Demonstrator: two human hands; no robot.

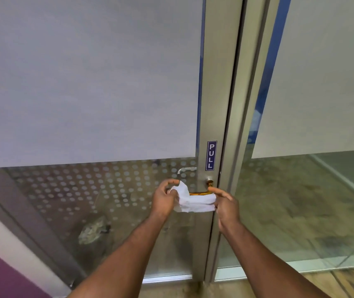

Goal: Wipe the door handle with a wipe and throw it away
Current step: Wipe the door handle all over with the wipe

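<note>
Wipe (pixel 194 202): white sheet stretched between both hands, just in front of and below the brass door handle (pixel 199 192).
Handle axis: horizontal, running left from its pivot on the door stile (pixel 211 117).
Left hand (pixel 163 198): fingers pinched on the wipe's left end.
Right hand (pixel 225 203): fingers closed on the right end, nearer the pivot.
Coming move, judged: wipe's long side parallels the bar, so it rises to wrap it.

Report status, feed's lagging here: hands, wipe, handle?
Left hand and right hand both pinch the white wipe, stretched across the brass door handle. Nothing in the way.
</note>
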